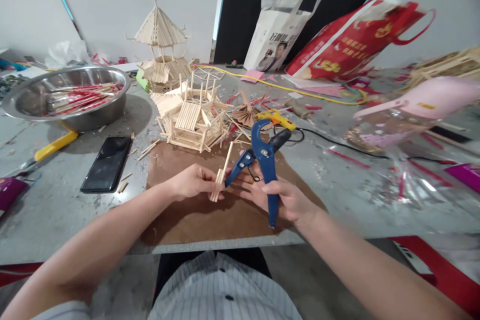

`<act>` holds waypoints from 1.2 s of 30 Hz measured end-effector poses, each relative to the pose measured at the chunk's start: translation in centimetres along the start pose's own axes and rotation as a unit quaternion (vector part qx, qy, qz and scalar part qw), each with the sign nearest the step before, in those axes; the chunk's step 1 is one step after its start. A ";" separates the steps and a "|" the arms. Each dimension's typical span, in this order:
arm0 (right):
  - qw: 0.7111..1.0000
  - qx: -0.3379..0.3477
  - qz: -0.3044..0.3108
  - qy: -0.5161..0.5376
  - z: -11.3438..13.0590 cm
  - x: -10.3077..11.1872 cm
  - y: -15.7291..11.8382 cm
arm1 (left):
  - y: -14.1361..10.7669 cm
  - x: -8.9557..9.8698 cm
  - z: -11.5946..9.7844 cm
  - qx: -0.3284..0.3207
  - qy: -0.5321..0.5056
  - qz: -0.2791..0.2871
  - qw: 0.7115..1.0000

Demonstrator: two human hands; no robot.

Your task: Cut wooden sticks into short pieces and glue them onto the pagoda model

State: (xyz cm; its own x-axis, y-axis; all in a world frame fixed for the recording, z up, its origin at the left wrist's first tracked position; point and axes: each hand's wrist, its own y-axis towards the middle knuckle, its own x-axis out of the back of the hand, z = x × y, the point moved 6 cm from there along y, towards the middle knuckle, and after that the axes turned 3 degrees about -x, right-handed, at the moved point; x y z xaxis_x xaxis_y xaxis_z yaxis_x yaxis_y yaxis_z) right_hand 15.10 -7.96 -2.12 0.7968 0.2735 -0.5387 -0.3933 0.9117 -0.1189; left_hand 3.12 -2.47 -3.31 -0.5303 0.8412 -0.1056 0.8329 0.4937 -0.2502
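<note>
Pinched in my left hand (191, 180) is a small bunch of pale wooden sticks (218, 180), one standing out longer than the others. My right hand (290, 201) grips a blue pipe cutter (265, 155), its hooked jaw pointing up and its handles spread apart. One blue handle reaches close to the sticks; whether it touches them I cannot tell. Both hands are over a brown board (180, 222). Just beyond them stands a stick-built model base (187, 122) with upright posts. Behind it rises a stick pavilion (161, 30) with a pointed roof.
A steel bowl (112, 110) of red-wrapped sticks is at left, near a black phone (107, 165) and a yellow-handled tool (56, 145). A yellow glue gun (275, 118) with a black cord lies beyond the cutter. At right is a pink-lidded bottle (423, 100).
</note>
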 end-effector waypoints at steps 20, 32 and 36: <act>0.797 -0.316 -0.067 -0.510 0.9 1.9 -2.8 | -0.7 1.2 0.2 0.110 0.173 -0.024 0.978; 0.796 -0.367 -0.063 -0.477 -0.4 1.4 -1.2 | -0.2 0.7 0.4 0.153 0.231 -0.017 0.961; 0.802 -0.380 -0.067 -0.457 -0.5 1.2 -1.1 | 0.0 0.7 0.3 0.159 0.242 -0.017 0.957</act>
State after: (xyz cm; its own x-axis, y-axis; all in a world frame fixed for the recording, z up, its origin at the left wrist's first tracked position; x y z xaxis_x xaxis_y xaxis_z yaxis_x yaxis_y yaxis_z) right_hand 16.29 -8.79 -3.04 0.7216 0.6159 0.3162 -0.1658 0.5972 -0.7848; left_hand 2.64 -1.94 -3.69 -0.3561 0.8677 0.3470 0.6849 0.4949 -0.5348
